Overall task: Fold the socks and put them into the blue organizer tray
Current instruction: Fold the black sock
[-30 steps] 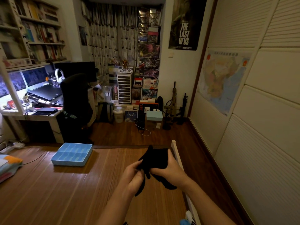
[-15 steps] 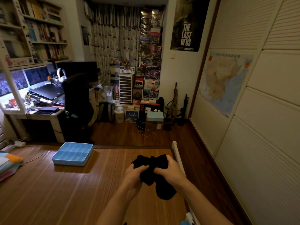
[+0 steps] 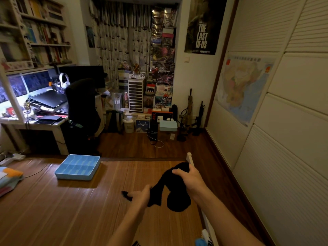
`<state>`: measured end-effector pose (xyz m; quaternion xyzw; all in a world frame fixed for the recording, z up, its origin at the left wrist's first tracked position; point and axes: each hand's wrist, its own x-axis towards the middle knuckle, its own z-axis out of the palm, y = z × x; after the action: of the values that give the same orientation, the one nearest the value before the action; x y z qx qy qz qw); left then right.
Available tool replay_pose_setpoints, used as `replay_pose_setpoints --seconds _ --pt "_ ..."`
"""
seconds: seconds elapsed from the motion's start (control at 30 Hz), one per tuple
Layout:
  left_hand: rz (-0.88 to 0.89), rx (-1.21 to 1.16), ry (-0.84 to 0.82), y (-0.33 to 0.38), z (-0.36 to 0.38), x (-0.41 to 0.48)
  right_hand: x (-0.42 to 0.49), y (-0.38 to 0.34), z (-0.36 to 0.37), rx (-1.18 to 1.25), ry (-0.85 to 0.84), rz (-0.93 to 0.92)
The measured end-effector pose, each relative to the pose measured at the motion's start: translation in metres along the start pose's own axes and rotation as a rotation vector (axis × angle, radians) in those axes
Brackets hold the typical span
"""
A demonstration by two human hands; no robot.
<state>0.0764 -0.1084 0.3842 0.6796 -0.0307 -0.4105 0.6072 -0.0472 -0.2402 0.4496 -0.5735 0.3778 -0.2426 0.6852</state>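
Note:
A pair of black socks [image 3: 174,190] hangs between my two hands above the brown bamboo mat [image 3: 71,210]. My right hand [image 3: 190,177] grips the upper end near the mat's right edge. My left hand [image 3: 141,195] pinches the lower end, with a small black tip sticking out to its left. One sock droops in a dark loop below my right hand. The blue organizer tray [image 3: 78,167] with several compartments lies on the mat to the far left of my hands; I see nothing in it.
Folded colourful fabric [image 3: 8,180] lies at the mat's left edge. A white rail [image 3: 189,157] borders the mat on the right. Beyond the mat stand a desk [image 3: 35,121], a black chair [image 3: 80,107] and stacked boxes. Wardrobe doors [image 3: 284,139] fill the right side.
My hands have moved apart: the left went down and left, the right stayed higher, and the bunched socks are now stretched out between them.

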Motion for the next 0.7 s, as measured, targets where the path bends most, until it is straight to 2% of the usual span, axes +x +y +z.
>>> replay_pose_setpoints --seconds 0.1,0.2,0.27,0.33,0.43,0.5,0.6,0.7 --pt "0.176 0.190 -0.082 -0.001 -0.001 -0.007 0.001 0.001 0.001 -0.059 0.026 -0.019" --pt "0.555 0.411 -0.210 -0.001 -0.004 -0.005 0.000 0.000 0.004 -0.087 0.032 -0.026" --pt "0.788 0.470 -0.317 0.002 0.001 -0.006 -0.002 -0.001 0.005 -0.068 0.012 -0.008" --pt "0.898 0.480 -0.376 0.006 0.004 -0.009 -0.004 -0.002 0.007 -0.066 -0.024 0.000" --pt "1.016 0.485 -0.301 0.008 0.005 -0.007 -0.007 -0.003 0.007 -0.053 -0.080 0.002" --pt "1.022 0.511 -0.253 0.013 0.004 -0.012 -0.009 -0.006 0.005 0.014 -0.096 0.024" --pt "0.911 0.531 -0.318 0.010 -0.001 -0.013 -0.008 -0.008 -0.003 0.094 -0.083 0.079" --pt "0.719 0.301 -0.404 0.002 0.002 -0.014 -0.009 -0.006 -0.008 0.078 -0.153 0.114"
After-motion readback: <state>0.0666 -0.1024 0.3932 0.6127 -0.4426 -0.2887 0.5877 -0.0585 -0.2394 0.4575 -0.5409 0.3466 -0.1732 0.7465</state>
